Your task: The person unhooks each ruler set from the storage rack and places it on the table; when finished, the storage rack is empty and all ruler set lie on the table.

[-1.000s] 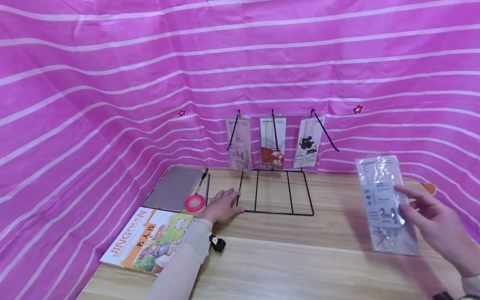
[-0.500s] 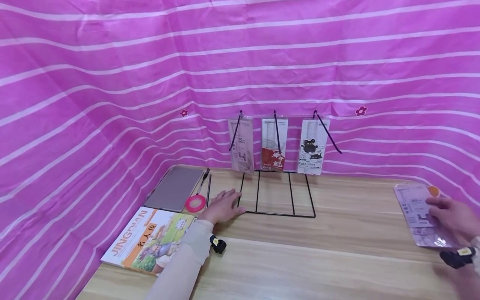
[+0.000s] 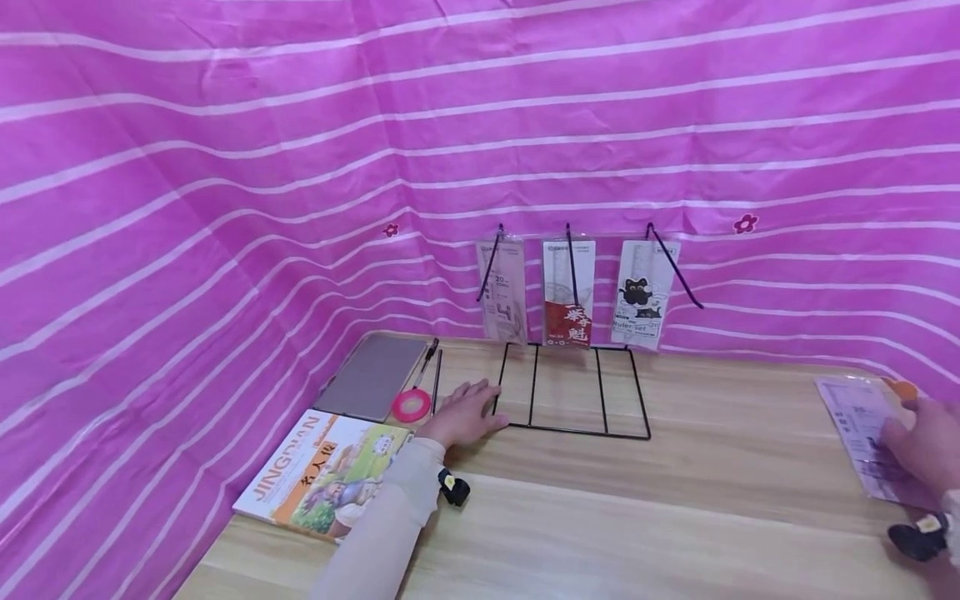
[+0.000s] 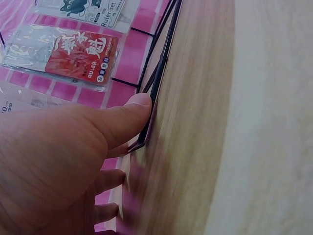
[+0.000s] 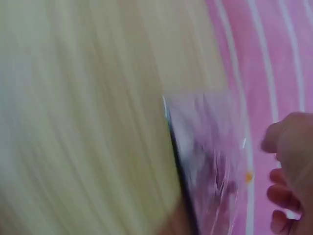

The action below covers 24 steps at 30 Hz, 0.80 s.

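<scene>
We see three plastic packets on the wire rack (image 3: 534, 387): a pale packet (image 3: 506, 292) at its left, a red-and-white packet (image 3: 558, 292) in its middle and a cat packet (image 3: 640, 292) at its right, each hanging at a dark hook (image 3: 677, 267). One more, the loose packet (image 3: 858, 429), is on the table (image 3: 600, 533) well to the right of the rack. We judge its setting-down there done, or nearly so; we would count one packet laid aside and three hanging on the rack. Our right hand (image 3: 930, 446) is over the loose packet in the head view, but its wrist view shows thumb and fingers bent and apart from it, so we judge it released. Our left hand (image 3: 467, 414) grasps nothing: its thumb rests on the rack's near left corner, we think to steady it.

Against the frame a second ago, the loose packet is no longer pinched up above the table; it is farther right of the rack. Our left hand and the hanging packets keep their places at the rack.
</scene>
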Motion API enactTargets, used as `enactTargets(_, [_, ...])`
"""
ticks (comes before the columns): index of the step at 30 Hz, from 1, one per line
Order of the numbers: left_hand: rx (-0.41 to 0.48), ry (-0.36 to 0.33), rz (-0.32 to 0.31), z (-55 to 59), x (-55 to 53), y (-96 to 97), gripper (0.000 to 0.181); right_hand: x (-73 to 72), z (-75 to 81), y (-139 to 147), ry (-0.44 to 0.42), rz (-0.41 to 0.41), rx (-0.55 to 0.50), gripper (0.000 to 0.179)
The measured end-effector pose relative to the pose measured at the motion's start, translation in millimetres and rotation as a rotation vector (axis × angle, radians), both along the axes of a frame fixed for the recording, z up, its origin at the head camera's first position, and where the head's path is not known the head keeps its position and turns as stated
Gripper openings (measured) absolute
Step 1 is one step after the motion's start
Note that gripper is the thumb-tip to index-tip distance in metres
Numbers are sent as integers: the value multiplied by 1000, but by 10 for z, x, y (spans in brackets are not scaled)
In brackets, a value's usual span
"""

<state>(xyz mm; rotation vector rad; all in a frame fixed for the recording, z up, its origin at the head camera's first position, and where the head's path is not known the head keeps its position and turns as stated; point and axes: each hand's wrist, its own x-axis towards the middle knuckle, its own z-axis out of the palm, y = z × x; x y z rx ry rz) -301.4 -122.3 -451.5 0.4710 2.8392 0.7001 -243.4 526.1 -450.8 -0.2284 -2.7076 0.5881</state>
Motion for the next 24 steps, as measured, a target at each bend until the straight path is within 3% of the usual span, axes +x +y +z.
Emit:
enactTargets(3, [-8, 11, 5, 11, -24, -9, 71, -26, 111, -343, 119, 89, -16, 51])
enactTargets(8, [-5, 6, 2, 45, -40, -17, 71, -121, 158, -1051, 277, 263, -191, 39])
enactTargets(17, [15, -3, 9, -9, -18, 1, 72, -359, 238, -1870, 303, 451, -333, 41])
enactTargets(24, [24, 5, 5, -24, -21, 1, 71, -600, 360, -2178, 237, 467, -370, 45])
